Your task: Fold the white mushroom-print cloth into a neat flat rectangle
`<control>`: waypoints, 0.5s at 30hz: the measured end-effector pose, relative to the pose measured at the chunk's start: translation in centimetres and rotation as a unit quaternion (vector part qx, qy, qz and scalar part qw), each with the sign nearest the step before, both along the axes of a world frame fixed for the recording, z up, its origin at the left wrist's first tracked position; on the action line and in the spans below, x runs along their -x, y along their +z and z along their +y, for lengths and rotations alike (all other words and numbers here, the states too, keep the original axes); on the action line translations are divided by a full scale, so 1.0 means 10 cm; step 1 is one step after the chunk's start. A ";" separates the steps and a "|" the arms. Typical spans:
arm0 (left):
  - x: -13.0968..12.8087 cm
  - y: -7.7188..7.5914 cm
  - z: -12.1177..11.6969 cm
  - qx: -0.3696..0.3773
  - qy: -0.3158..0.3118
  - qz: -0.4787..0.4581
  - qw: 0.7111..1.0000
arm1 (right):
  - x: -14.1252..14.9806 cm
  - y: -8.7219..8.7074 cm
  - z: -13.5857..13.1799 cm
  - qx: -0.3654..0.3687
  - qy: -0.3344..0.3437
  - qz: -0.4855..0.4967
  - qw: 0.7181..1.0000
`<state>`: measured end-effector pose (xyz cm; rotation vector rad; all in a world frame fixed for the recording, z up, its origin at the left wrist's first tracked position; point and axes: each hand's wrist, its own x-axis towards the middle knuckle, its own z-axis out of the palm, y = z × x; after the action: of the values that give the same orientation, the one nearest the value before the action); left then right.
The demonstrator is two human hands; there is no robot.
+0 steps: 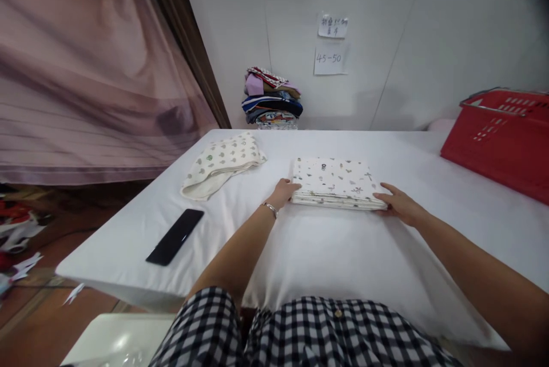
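A folded white cloth with small printed figures (335, 180) lies flat in the middle of the white table (326, 247). My left hand (283, 191) rests against its near left corner, a bracelet on the wrist. My right hand (398, 202) touches its near right corner with the fingers stretched toward the fold. Both hands lie low on the table with fingers apart, and neither lifts the cloth.
A second cream cloth with green prints (221, 164) lies loosely folded at the left. A black phone (175, 236) sits near the left front edge. A stack of folded clothes (271, 97) stands at the back wall. A red basket (500, 138) occupies the right.
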<state>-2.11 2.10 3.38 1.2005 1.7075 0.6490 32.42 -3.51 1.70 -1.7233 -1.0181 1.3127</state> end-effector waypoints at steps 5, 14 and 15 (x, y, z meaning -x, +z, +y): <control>-0.05 -0.06 -0.25 -0.013 0.036 -0.110 0.993 | -0.12 -0.04 -0.03 -0.003 0.001 -0.011 1.000; -0.04 -0.12 -0.42 -0.036 0.043 -0.134 0.989 | -0.06 -0.01 -0.10 0.011 -0.025 0.041 0.999; -0.03 -0.14 -0.43 -0.050 0.041 -0.123 0.990 | -0.06 -0.02 -0.11 0.008 -0.027 0.029 0.999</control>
<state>-1.78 -2.23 1.94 1.0738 1.5363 0.9040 33.02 -4.64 1.52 -1.7036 -0.9231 1.3321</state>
